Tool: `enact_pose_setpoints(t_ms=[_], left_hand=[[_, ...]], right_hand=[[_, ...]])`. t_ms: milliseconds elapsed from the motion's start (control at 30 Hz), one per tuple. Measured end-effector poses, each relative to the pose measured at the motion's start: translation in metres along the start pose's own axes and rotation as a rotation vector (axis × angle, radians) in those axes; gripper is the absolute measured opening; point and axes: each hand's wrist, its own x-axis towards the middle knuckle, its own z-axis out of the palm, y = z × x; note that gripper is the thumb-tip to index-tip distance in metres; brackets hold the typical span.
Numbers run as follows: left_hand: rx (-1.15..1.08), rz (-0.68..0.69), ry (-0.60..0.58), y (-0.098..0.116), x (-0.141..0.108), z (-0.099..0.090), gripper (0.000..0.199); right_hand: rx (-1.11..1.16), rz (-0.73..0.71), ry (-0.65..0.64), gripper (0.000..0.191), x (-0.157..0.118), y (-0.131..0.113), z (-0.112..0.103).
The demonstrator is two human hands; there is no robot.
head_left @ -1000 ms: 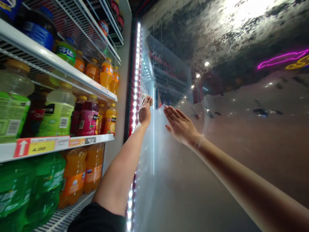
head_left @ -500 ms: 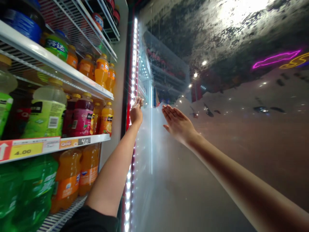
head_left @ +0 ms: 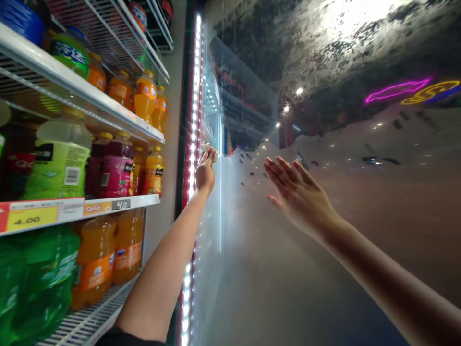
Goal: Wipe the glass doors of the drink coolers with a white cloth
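Left hand (head_left: 205, 174): grasping a pale cloth (head_left: 214, 154) against the far left edge of the fogged glass door (head_left: 273, 278); 
Right hand (head_left: 300, 194): released, fingers outstretched, palm toward the glass; contact unclear; 
Fog: small dark marks (head_left: 242, 156) just left of the right hand; 
Door edge: lit light strip (head_left: 195, 96) left of the cloth; 
Left side: wire shelves (head_left: 90, 307) bearing drink bottles (head_left: 117, 166)
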Motion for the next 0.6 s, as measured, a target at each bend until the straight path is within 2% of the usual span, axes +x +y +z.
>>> enact_pose_setpoints(t_ms=[100,200,333,467,533,600], left_hand=[[-0.014,0.083,-0.079,0.008,-0.016,-0.002,0.058],[-0.028,0.113,-0.136,0.013,-0.015,-0.004,0.06],[-0.047,0.097,-0.077,0.021,-0.015,0.007,0.059],[-0.078,0.227,-0.104,0.027,-0.017,0.019,0.054],[-0.089,0.237,-0.12,0.024,-0.009,0.021,0.053],[-0.09,0.186,-0.1,0.02,0.002,0.021,0.053]], right_hand=[[-0.006,0.037,-0.018,0.084,-0.007,0.015,0.016],[-0.012,0.037,-0.008,0.08,-0.006,0.021,0.028],[-0.017,0.035,-0.002,0.079,-0.005,0.02,0.027],[-0.027,0.018,-0.001,0.084,-0.008,0.02,0.022],[-0.034,0.004,0.015,0.087,-0.01,0.02,0.022],[-0.049,-0.001,0.036,0.087,-0.012,0.021,0.024]])
